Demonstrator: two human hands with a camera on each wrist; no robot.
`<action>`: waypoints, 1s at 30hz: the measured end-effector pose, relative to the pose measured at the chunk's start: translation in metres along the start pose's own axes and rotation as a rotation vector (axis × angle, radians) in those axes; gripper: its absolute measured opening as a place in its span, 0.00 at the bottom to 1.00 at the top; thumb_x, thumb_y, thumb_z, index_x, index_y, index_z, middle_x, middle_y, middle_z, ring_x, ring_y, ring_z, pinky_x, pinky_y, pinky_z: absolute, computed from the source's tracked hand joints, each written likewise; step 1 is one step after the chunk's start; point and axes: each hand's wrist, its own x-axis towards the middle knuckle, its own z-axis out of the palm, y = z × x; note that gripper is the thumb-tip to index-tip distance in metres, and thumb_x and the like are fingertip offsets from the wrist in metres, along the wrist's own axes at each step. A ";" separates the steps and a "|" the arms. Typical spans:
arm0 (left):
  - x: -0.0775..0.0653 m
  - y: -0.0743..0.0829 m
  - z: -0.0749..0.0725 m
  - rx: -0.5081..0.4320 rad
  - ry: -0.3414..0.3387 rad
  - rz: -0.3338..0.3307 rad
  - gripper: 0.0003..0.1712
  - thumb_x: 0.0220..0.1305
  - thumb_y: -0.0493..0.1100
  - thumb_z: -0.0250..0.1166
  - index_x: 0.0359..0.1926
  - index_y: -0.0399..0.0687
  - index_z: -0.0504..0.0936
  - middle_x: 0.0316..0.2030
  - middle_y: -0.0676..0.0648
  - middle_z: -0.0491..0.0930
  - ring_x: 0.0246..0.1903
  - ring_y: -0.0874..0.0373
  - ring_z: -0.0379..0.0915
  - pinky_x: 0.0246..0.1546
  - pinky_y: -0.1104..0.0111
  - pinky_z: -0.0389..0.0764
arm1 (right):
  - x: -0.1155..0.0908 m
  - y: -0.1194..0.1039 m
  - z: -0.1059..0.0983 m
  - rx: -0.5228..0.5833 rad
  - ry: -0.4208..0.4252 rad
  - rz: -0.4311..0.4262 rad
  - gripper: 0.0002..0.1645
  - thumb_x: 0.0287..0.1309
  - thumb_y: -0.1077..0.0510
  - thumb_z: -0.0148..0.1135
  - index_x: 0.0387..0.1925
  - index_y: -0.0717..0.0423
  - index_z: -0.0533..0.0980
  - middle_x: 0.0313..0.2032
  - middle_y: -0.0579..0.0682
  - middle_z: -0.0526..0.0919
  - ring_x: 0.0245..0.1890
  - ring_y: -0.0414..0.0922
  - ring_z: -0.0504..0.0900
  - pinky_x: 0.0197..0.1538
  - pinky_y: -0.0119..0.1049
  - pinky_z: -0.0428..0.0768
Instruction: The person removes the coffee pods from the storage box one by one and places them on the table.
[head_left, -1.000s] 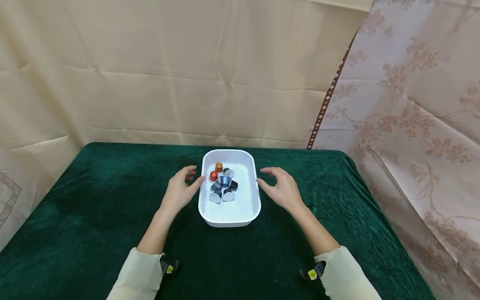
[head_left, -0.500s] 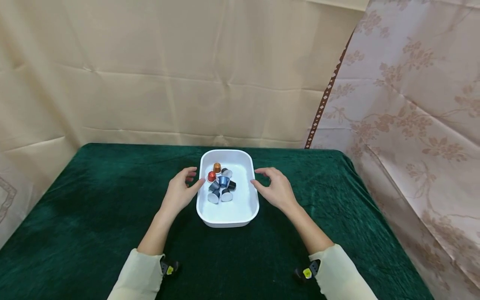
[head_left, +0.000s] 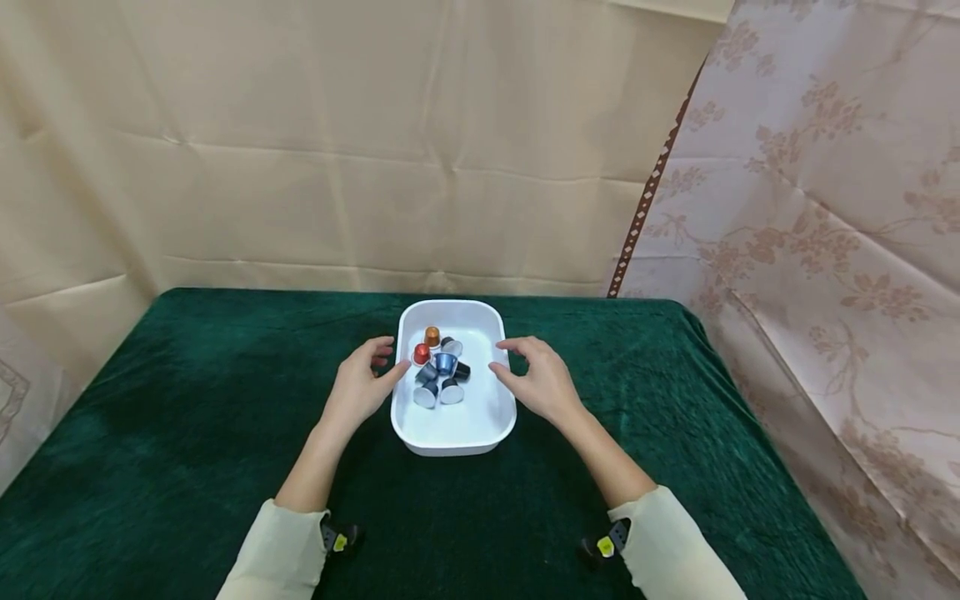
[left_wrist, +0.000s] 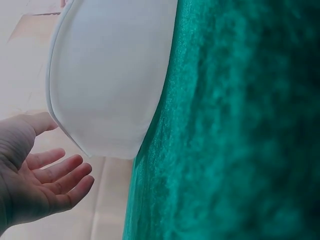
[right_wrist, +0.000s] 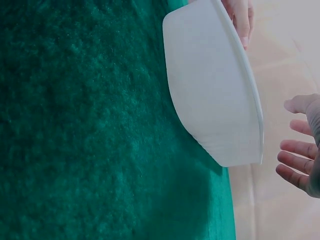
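Observation:
A white oblong tray stands on the green cloth, with several coffee capsules in its left half. Among them are an orange capsule, a red capsule, a blue capsule and a black capsule; others lie tipped, pale lids showing. My left hand is by the tray's left rim, fingers loosely bent, thumb tip at the rim; touching or not, I cannot tell. Over the right rim hovers my right hand, thumb and fingers spread. The right wrist view shows this hand apart from the tray wall.
Dark green velvet cloth covers the table around the tray. Behind it hangs a beige curtain, and a flowered curtain hangs at the right. A small wrist camera sits at each sleeve cuff.
My right hand has moved left, from beside the tray to over its right rim. My left hand keeps its pose near the left rim. The capsules lie as before in the tray.

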 end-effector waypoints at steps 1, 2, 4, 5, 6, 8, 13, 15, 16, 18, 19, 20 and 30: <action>0.000 0.000 0.000 -0.001 -0.001 -0.003 0.32 0.63 0.52 0.60 0.64 0.46 0.64 0.58 0.38 0.71 0.56 0.43 0.69 0.54 0.51 0.74 | 0.000 -0.001 0.001 -0.002 -0.001 -0.004 0.22 0.56 0.46 0.62 0.50 0.50 0.77 0.50 0.51 0.80 0.50 0.50 0.77 0.49 0.44 0.79; 0.000 0.000 0.000 -0.001 -0.003 -0.004 0.32 0.63 0.51 0.60 0.64 0.45 0.64 0.58 0.38 0.71 0.56 0.43 0.69 0.54 0.51 0.75 | 0.000 -0.001 0.002 -0.004 -0.002 -0.007 0.22 0.56 0.46 0.62 0.50 0.50 0.77 0.50 0.51 0.80 0.50 0.49 0.77 0.49 0.44 0.79; 0.000 -0.001 0.001 -0.004 -0.006 -0.011 0.31 0.63 0.51 0.60 0.64 0.45 0.64 0.58 0.38 0.71 0.56 0.43 0.69 0.54 0.51 0.75 | 0.001 -0.003 0.003 -0.011 -0.001 -0.015 0.22 0.57 0.46 0.62 0.50 0.50 0.77 0.51 0.51 0.80 0.50 0.48 0.77 0.49 0.44 0.79; 0.000 -0.001 0.002 -0.004 -0.008 -0.013 0.31 0.63 0.51 0.60 0.64 0.45 0.64 0.58 0.38 0.71 0.56 0.43 0.69 0.53 0.51 0.75 | 0.001 -0.003 0.004 -0.012 0.000 -0.018 0.21 0.56 0.46 0.62 0.50 0.50 0.77 0.51 0.51 0.80 0.50 0.48 0.77 0.49 0.43 0.79; 0.000 -0.001 0.002 -0.003 -0.010 -0.015 0.31 0.63 0.51 0.60 0.64 0.45 0.64 0.58 0.38 0.71 0.56 0.43 0.69 0.53 0.51 0.76 | 0.001 -0.004 0.005 -0.013 0.001 -0.020 0.21 0.56 0.46 0.62 0.50 0.50 0.77 0.51 0.51 0.80 0.50 0.48 0.77 0.49 0.43 0.79; 0.000 -0.001 0.003 -0.003 -0.013 -0.019 0.31 0.63 0.51 0.60 0.64 0.46 0.64 0.58 0.38 0.71 0.56 0.43 0.69 0.53 0.51 0.76 | 0.001 -0.005 0.006 -0.011 0.001 -0.024 0.21 0.56 0.47 0.62 0.50 0.50 0.78 0.51 0.51 0.80 0.50 0.48 0.77 0.48 0.43 0.79; 0.001 -0.001 0.005 -0.006 -0.014 -0.032 0.32 0.63 0.50 0.60 0.64 0.46 0.64 0.57 0.38 0.71 0.55 0.44 0.69 0.52 0.52 0.76 | 0.001 -0.009 0.009 -0.007 -0.010 -0.033 0.20 0.56 0.47 0.63 0.49 0.50 0.78 0.51 0.51 0.80 0.53 0.49 0.76 0.53 0.46 0.77; 0.001 -0.002 0.005 -0.007 -0.014 -0.037 0.32 0.63 0.50 0.60 0.64 0.45 0.64 0.57 0.38 0.71 0.55 0.44 0.70 0.52 0.52 0.76 | 0.002 -0.011 0.010 -0.006 -0.013 -0.033 0.20 0.56 0.47 0.63 0.48 0.50 0.78 0.51 0.51 0.80 0.54 0.48 0.76 0.55 0.46 0.77; 0.001 -0.002 0.005 -0.008 -0.015 -0.039 0.32 0.63 0.50 0.60 0.64 0.45 0.64 0.57 0.38 0.71 0.55 0.44 0.70 0.52 0.52 0.77 | 0.002 -0.011 0.011 -0.004 -0.014 -0.033 0.20 0.56 0.48 0.63 0.48 0.50 0.78 0.51 0.51 0.80 0.54 0.48 0.76 0.55 0.46 0.77; 0.002 -0.002 0.005 -0.010 -0.016 -0.044 0.32 0.63 0.50 0.60 0.65 0.45 0.63 0.57 0.38 0.71 0.55 0.44 0.70 0.52 0.52 0.77 | 0.003 -0.012 0.012 0.001 -0.020 -0.029 0.20 0.56 0.48 0.63 0.48 0.51 0.78 0.50 0.50 0.80 0.54 0.48 0.76 0.54 0.45 0.77; 0.002 -0.002 0.005 -0.011 -0.016 -0.044 0.32 0.63 0.50 0.60 0.65 0.45 0.63 0.57 0.38 0.71 0.55 0.44 0.70 0.51 0.53 0.77 | 0.003 -0.013 0.013 0.004 -0.021 -0.030 0.20 0.55 0.48 0.63 0.48 0.51 0.78 0.50 0.50 0.81 0.54 0.48 0.76 0.53 0.45 0.78; 0.002 -0.002 0.005 -0.012 -0.016 -0.046 0.32 0.63 0.50 0.60 0.64 0.45 0.64 0.57 0.38 0.71 0.55 0.44 0.70 0.51 0.53 0.77 | 0.003 -0.013 0.013 0.007 -0.023 -0.029 0.20 0.55 0.48 0.63 0.48 0.51 0.79 0.50 0.50 0.81 0.54 0.48 0.76 0.54 0.45 0.77; 0.002 -0.004 0.006 -0.017 -0.025 -0.058 0.32 0.62 0.49 0.60 0.64 0.44 0.64 0.57 0.38 0.72 0.54 0.45 0.71 0.49 0.55 0.79 | 0.004 -0.017 0.020 0.018 -0.043 -0.065 0.20 0.56 0.48 0.63 0.49 0.51 0.78 0.50 0.50 0.81 0.54 0.48 0.77 0.56 0.47 0.76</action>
